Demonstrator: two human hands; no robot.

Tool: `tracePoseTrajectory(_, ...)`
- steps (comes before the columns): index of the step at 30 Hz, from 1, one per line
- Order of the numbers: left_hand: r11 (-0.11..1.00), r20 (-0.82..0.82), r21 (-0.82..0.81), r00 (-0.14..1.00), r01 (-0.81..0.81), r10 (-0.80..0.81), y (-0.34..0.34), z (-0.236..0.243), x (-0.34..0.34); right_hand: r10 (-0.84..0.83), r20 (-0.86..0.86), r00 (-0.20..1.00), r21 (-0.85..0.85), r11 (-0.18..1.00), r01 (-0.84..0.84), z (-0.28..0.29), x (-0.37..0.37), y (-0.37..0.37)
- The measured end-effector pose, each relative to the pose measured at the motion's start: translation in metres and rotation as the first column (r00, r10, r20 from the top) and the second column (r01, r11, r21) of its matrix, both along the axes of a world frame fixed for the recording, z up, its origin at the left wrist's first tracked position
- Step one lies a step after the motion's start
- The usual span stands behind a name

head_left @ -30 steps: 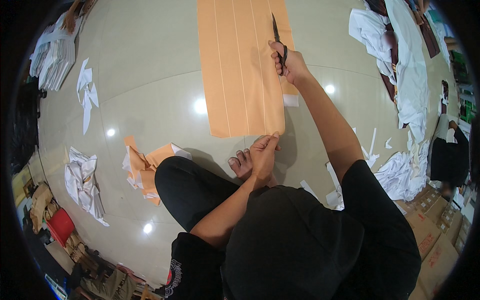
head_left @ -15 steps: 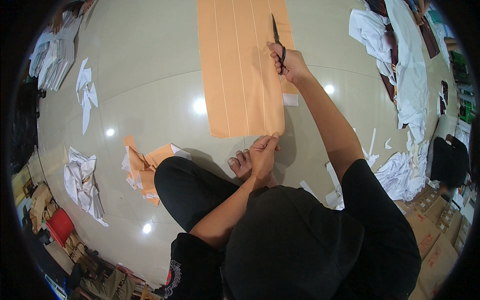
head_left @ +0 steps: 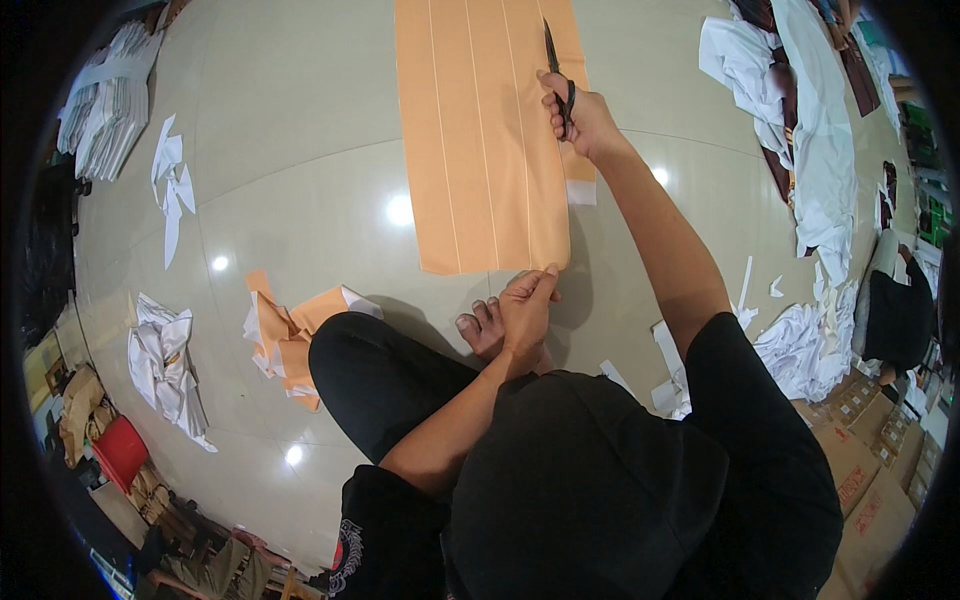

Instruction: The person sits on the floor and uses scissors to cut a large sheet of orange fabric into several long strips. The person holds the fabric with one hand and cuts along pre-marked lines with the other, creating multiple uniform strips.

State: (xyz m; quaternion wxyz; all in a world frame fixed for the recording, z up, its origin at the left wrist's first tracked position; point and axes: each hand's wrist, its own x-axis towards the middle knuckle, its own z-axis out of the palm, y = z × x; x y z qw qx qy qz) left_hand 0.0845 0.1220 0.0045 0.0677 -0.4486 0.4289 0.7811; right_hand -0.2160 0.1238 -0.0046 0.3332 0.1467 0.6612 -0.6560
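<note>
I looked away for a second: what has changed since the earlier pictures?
The right hand, holding the scissors, has moved slightly farther away from the person, along the orange cloth. Another person's hand no longer shows on the white stack at upper left. The left hand still pinches the cloth's near right corner.

Far end of the orange cloth (head_left: 470,160) beyond the view's top edge

Your bare right grip (head_left: 585,118): fingers curled, bare right arm (head_left: 672,230) reaching forward. Bare left grip (head_left: 526,308) pinching, bare left forearm (head_left: 450,425) angled inward.
</note>
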Motion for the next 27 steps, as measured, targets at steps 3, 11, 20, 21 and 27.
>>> tracePoseTrajectory(3,1.000,-0.002,-0.006,1.000,-0.004,0.004,0.001,-0.001,0.000,0.027,0.002,1.000,0.012,1.000,-0.027,0.002,-0.006,-0.002)
tracePoseTrajectory(11,1.000,0.009,-0.029,1.000,-0.003,0.003,0.000,0.001,-0.002,0.020,-0.002,1.000,-0.003,1.000,-0.020,0.002,-0.012,-0.005)
tracePoseTrajectory(20,1.000,-0.003,-0.023,1.000,0.004,-0.004,0.001,-0.003,0.000,0.029,-0.001,1.000,0.003,1.000,-0.029,0.004,-0.011,-0.006)
tracePoseTrajectory(21,1.000,-0.005,-0.022,1.000,0.002,-0.002,0.000,-0.002,0.000,0.028,-0.001,1.000,0.005,1.000,-0.028,0.005,-0.010,-0.006)
tracePoseTrajectory(27,1.000,-0.001,0.001,1.000,-0.011,0.011,0.000,-0.001,0.000,0.057,0.001,0.998,0.025,0.998,-0.057,0.002,-0.013,-0.004)
